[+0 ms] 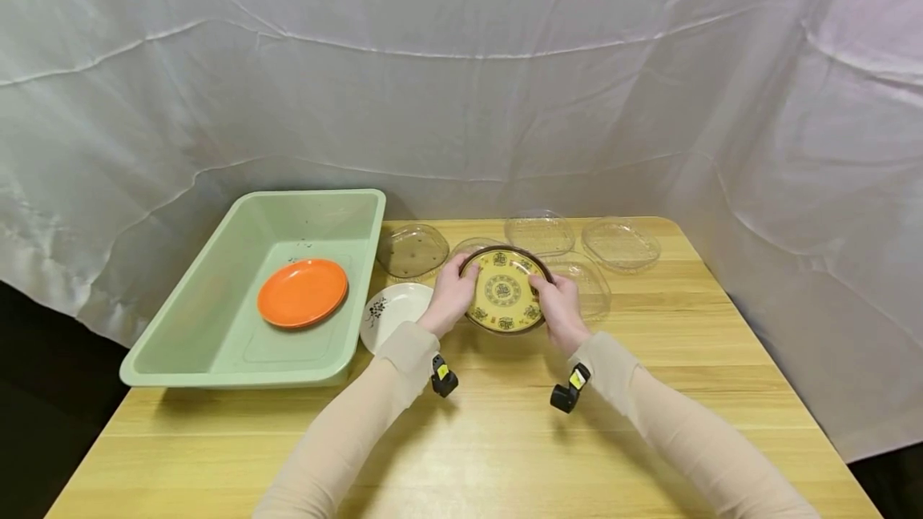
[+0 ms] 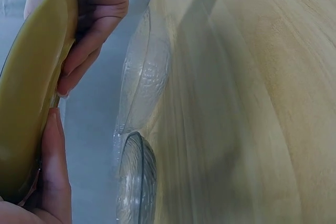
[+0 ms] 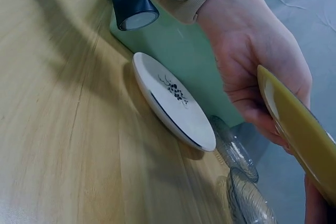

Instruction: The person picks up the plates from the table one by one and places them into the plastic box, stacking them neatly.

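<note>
Yellow plate (image 1: 502, 290) w/ dark rim held above desk (image 1: 490, 455), L hand (image 1: 453, 292) & R hand (image 1: 561, 307) gripping opp. edges, thumbs on top. Prob. ceramic: stiff, med. wt., glaze likely slick, could chip/break if dropped. Best hold = both sides of rim, fingers under, firm but no hard squeeze. White plate (image 1: 397, 311) near L hand.

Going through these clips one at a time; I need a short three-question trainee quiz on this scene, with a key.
1. True or false: the orange plate lies outside the green basin.
2. What do the left hand and right hand both hold? A) a clear container; B) the yellow patterned plate; C) the orange plate.
3. Fill in: the motif on the white plate is ____ in colour.

Key: 1. False, it lies inside. 2. B. 3. Black.
</note>
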A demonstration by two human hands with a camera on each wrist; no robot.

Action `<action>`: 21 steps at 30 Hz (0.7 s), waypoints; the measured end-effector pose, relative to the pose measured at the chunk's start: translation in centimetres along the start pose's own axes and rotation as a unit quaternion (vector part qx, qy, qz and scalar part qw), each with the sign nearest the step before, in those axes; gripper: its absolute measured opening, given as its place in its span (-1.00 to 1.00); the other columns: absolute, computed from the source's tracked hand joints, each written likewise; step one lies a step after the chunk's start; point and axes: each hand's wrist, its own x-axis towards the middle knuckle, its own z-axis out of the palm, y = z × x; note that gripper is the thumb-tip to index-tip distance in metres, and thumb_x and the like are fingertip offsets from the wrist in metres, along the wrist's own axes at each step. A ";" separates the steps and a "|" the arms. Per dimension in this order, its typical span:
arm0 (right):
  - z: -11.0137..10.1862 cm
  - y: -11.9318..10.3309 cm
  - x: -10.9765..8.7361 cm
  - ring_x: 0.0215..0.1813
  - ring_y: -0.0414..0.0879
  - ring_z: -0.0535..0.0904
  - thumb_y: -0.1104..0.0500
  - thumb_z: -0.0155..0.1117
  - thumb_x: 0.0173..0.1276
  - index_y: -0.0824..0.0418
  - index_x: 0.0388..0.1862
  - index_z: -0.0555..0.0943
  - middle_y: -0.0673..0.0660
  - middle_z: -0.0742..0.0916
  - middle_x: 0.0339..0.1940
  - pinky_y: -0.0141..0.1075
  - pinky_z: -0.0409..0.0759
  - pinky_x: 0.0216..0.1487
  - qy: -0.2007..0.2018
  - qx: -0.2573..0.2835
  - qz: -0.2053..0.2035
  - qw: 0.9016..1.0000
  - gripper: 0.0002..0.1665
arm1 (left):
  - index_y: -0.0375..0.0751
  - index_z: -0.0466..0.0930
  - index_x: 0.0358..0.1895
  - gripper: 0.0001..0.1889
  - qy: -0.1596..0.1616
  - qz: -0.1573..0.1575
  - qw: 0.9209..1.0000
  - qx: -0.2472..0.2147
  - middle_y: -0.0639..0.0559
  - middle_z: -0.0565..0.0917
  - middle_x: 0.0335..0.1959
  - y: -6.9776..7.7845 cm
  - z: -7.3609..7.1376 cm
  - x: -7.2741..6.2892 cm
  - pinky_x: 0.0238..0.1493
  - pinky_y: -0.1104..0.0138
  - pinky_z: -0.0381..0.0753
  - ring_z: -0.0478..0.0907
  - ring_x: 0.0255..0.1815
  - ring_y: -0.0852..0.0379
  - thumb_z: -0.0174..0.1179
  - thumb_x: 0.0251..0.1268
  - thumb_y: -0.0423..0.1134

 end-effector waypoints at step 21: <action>-0.3 -1.6 -0.5 -0.45 -0.24 0.61 0.11 -0.18 0.56 0.26 -0.15 0.55 -0.09 0.66 -0.48 -0.42 0.67 -0.34 0.004 0.045 -0.038 0.998 -0.64 | -0.21 0.44 0.28 -0.68 0.009 -0.005 1.000 -0.026 -0.18 0.62 -0.09 3.1 -2.4 0.8 -0.40 0.43 0.62 0.54 -0.39 0.17 -0.09 0.61 -0.26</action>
